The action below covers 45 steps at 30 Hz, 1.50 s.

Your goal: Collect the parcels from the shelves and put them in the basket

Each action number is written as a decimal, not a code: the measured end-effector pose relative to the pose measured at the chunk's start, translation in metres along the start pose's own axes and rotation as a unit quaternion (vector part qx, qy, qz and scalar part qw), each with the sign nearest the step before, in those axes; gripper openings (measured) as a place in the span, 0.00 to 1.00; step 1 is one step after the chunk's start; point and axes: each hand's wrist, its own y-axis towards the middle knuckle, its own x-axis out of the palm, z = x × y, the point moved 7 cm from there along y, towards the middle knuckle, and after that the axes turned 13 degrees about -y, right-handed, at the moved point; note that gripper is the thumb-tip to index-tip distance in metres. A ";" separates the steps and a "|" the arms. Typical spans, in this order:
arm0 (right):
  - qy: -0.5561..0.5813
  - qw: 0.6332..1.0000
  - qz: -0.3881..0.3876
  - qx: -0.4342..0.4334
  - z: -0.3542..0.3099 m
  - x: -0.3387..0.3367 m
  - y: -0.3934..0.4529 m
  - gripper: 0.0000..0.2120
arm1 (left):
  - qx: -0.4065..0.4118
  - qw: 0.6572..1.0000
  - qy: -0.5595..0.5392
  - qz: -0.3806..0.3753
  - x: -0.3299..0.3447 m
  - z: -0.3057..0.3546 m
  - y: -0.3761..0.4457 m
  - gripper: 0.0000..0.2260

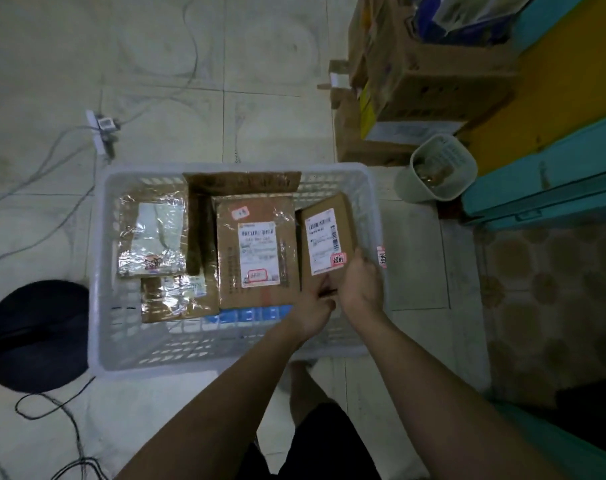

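Both hands inside white slatted basket [100,258], at its right end. Right hand [360,284] and left hand [313,311] grip near edge of small labelled parcel [324,237], tilted against basket wall. Just left of grip: larger taped parcel [256,247], lying flat. Further left: two film-wrapped parcels [150,233]. Beyond grip, outside basket: pale waste bin [436,168].

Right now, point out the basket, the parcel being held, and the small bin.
basket [97,258]: head view, left rim.
held parcel [324,239]: head view, white label.
small bin [407,188]: head view, outer wall.
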 end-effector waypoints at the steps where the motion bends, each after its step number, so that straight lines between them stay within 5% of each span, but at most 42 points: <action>1: -0.017 1.000 -0.003 -0.003 0.002 0.005 0.008 0.09 | -0.004 1.000 0.013 -0.003 0.003 -0.005 0.006 0.27; 11: -0.065 0.998 -0.011 -0.022 -0.006 0.024 0.021 0.15 | 0.060 0.945 0.319 0.031 0.010 -0.030 0.045 0.37; 14: -0.024 0.999 0.020 -0.036 -0.008 0.013 0.014 0.15 | 0.062 0.959 0.263 0.086 0.007 -0.032 0.037 0.26; 21: -0.030 0.991 0.079 -0.101 -0.023 -0.024 -0.027 0.14 | 0.131 0.975 0.124 0.131 -0.001 0.014 -0.001 0.24; 25: 0.010 0.989 0.113 -0.100 -0.027 -0.063 -0.038 0.11 | 0.177 0.970 0.076 0.151 -0.003 0.055 -0.026 0.13; 28: 0.075 0.985 0.127 -0.090 -0.017 -0.083 -0.046 0.11 | 0.158 0.975 0.063 0.146 -0.009 0.060 -0.040 0.18; 32: 0.269 0.960 0.072 -0.004 0.011 -0.071 -0.058 0.10 | 0.107 0.974 0.037 0.198 -0.041 0.069 -0.069 0.16; 35: 0.385 0.922 -0.016 0.045 0.003 -0.050 -0.080 0.20 | 0.082 0.970 0.028 0.226 -0.076 0.074 -0.096 0.18; 41: 0.400 0.910 -0.099 0.032 -0.059 -0.004 -0.078 0.18 | 0.066 0.966 0.155 0.197 -0.125 0.074 -0.106 0.15; 45: 0.366 0.915 -0.170 0.012 -0.097 0.017 -0.078 0.16 | 0.067 0.950 0.251 0.172 -0.148 0.054 -0.089 0.22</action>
